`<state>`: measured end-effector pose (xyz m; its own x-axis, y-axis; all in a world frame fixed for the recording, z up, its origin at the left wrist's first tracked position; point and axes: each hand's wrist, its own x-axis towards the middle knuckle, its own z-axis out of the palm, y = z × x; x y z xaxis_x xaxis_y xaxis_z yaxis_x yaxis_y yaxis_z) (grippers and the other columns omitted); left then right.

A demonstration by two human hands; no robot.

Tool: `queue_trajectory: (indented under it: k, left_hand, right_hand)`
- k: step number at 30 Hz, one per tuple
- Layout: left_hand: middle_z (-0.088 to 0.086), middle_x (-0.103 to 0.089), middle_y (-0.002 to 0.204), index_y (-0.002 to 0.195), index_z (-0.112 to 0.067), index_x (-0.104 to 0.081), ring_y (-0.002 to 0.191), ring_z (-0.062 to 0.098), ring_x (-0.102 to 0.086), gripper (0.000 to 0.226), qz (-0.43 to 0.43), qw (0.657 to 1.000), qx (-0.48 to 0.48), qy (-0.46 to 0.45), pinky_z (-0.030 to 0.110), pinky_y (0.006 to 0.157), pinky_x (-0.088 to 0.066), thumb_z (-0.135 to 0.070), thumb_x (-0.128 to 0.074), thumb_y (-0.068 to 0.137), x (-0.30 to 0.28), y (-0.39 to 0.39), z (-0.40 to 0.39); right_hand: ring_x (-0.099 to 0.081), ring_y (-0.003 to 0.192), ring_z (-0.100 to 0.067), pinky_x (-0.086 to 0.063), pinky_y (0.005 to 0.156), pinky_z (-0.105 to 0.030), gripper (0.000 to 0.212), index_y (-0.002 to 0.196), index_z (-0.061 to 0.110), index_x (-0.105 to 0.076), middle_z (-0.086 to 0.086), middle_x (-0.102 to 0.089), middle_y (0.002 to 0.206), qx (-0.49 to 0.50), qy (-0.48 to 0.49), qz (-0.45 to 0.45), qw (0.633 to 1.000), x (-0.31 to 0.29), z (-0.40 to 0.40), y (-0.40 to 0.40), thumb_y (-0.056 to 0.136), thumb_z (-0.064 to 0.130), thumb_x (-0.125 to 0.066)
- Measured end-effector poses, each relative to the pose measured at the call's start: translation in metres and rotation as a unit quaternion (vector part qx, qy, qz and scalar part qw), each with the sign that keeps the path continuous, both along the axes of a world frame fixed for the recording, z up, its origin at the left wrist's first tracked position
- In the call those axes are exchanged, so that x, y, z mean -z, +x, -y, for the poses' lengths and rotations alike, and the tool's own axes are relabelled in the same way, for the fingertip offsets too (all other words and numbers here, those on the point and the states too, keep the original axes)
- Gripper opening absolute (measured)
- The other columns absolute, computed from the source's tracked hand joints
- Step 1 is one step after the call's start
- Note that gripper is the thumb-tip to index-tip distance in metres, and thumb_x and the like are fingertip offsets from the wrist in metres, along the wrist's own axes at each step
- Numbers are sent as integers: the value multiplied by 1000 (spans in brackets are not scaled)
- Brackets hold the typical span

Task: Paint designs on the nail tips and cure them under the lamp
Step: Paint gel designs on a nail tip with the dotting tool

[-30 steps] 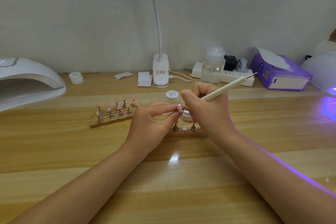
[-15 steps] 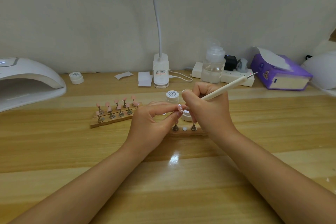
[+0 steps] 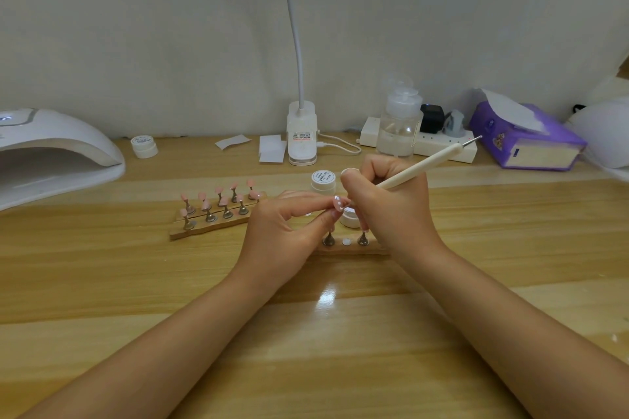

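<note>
Head view, single entry.

Left hand (image 3: 286,235): thumb and forefinger pinch one pink nail tip (image 3: 338,203) at their ends, held above the near wooden stand (image 3: 350,248). The tip carries small white dots; its painted face turns up toward the camera. Long axis cannot be told for certain at this size; it seems to run toward the right hand.

Right hand (image 3: 391,207): fingers curled round a cream dotting pen (image 3: 422,168) in a writing grip. The pen's long axis slopes from lower left, at the nail tip, to upper right, its bare metal point aimed at the purple tissue box (image 3: 524,143). The working end is hidden behind the fingers; contact with the tip cannot be seen.

Change: hands, pen and tip sit as they did half a second ago. The violet glow on the desk at far right, lit a second ago, is gone. Judgement: dotting on this tip is still under way, and curing is not yet begun.

Other stock: far wooden stand (image 3: 211,224) with ten plain pink tips on metal pegs; two bare pegs on the near stand; open gel pot (image 3: 350,218) just beside the right hand; lidded gel pot (image 3: 323,178) behind; white curing lamp (image 3: 58,156) at far left, well apart.
</note>
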<state>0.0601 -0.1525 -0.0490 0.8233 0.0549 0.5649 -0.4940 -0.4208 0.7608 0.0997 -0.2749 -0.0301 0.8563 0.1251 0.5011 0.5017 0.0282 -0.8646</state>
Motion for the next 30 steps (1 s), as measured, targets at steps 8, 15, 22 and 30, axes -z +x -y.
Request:
queue_trajectory:
  k: [8,15,22,30]
  left_hand:
    - [-15,-68,75,92,-25,-69,79,1,-62,22,5,1000,0,1,24,78,-49,-9,-69,77,0,0,0]
    - [-12,-68,72,92,-23,-69,78,0,-61,20,6,1000,2,4,22,77,-47,-10,-69,77,0,0,0]
    - [-15,-68,74,94,-23,-69,79,0,-62,21,3,1000,-2,6,20,79,-48,-11,-69,77,0,0,0]
    - [-14,-68,76,92,-19,-70,82,1,-63,18,-12,1000,-18,-8,24,82,-48,-12,-70,76,-1,0,1]
  right_hand:
    - [-33,30,-5,-32,37,-17,33,43,14,-35,9,-33,33,4,6,-11,1000,-2,-1,-1,68,9,-57]
    - [-33,31,-4,-31,37,-16,31,41,16,-35,10,-35,32,1,1,-12,1000,-2,-1,-1,64,13,-55]
    - [-34,32,-8,-35,40,-21,38,44,14,-35,5,-34,34,8,15,-31,999,-4,0,-1,72,6,-59]
    - [-40,33,-4,-49,49,-23,34,54,9,-45,8,-43,39,37,103,-48,993,-16,9,5,86,9,-59]
